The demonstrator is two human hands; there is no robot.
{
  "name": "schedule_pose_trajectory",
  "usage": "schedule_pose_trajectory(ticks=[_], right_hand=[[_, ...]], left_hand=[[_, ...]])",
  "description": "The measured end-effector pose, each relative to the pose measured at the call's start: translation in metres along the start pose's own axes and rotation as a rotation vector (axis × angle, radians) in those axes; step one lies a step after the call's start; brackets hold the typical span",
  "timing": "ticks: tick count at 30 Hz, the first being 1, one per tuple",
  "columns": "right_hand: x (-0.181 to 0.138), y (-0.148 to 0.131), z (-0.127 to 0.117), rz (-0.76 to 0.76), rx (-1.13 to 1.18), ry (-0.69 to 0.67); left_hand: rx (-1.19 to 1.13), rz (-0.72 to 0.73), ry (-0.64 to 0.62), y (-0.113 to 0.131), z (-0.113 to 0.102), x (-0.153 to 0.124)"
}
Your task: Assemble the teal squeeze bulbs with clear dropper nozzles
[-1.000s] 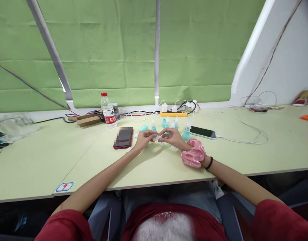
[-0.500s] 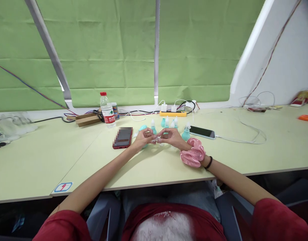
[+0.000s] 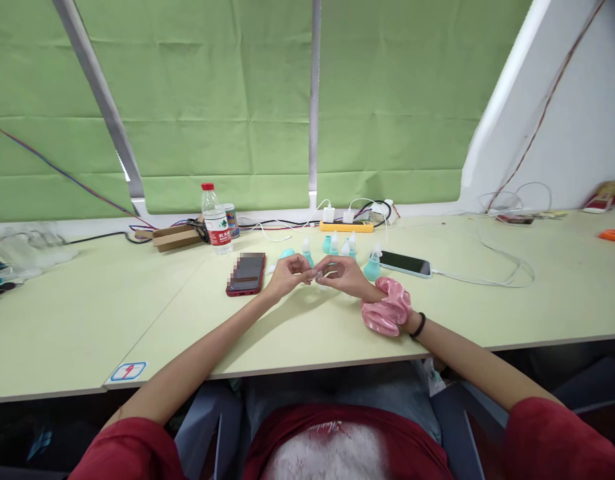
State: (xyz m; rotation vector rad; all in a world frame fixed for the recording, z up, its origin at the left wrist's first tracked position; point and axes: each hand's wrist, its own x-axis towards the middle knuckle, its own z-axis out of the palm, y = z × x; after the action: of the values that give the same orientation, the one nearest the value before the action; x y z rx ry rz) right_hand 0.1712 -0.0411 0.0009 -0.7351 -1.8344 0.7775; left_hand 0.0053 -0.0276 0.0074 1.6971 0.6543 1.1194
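Note:
My left hand [image 3: 286,276] and my right hand [image 3: 343,275] meet fingertip to fingertip over the pale green table [image 3: 307,327]. Both pinch a small clear plastic piece [image 3: 316,274] between them. A pink scrunchie [image 3: 386,307] and a black band sit on my right wrist. Just behind my hands stand several small teal bulbs with white tips [image 3: 372,265]. A red phone [image 3: 246,273] lies face up to the left of my left hand.
A water bottle [image 3: 216,221] and a small can stand at the back left beside a cardboard box [image 3: 173,237]. A yellow power strip [image 3: 346,226] with chargers lies at the back. A second phone [image 3: 405,265] on a white cable lies right of the bulbs.
My hands have stayed together at the same spot, with the fingers shifting slightly on the clear piece. Nothing else on the table has moved.

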Motion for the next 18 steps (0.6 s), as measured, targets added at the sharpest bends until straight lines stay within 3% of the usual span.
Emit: schedule_pose_trajectory(ticks=[11, 18], right_hand=[[0.000, 0.006, 0.001, -0.024, -0.070, -0.004], [-0.005, -0.014, -0.004, -0.294, -0.487, 0.025]], left_hand=[[-0.027, -0.040, -0.072, -0.002, -0.001, 0.000], [0.033, -0.033, -0.031, -0.013, 0.002, 0.000]])
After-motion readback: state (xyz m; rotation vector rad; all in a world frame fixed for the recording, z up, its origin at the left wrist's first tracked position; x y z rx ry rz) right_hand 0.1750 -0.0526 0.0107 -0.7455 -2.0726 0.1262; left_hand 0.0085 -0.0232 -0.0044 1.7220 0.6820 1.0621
